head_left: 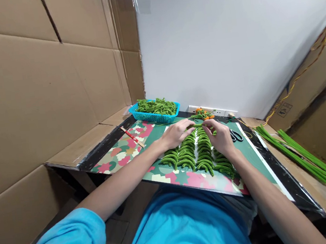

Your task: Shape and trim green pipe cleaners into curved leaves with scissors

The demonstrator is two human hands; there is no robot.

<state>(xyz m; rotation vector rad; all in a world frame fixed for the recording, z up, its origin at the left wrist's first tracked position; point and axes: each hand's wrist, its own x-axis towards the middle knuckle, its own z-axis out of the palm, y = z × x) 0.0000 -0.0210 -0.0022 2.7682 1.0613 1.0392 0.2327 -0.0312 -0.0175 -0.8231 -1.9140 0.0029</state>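
Between my left hand (178,133) and my right hand (217,133) a short green fuzzy pipe cleaner (198,125) is stretched level. The fingertips of both hands pinch it, one hand at each end. Under and in front of my hands lie several rows of curved green pipe cleaner pieces (187,152), set out side by side on a patterned mat (160,173). My wrists and fingers cover the far ends of the rows. Close behind my right hand is a pair of scissors (236,135) with black handles, its blades out of sight.
At the back left stands a blue basket (154,116) heaped with green pieces. Orange-and-green fuzzy flowers (204,113) lie by a power strip (224,112). A red stick (132,136) rests on the left. Long green pipe cleaners (302,155) lie on cardboard at the right. Cardboard walls (42,94) enclose the left.
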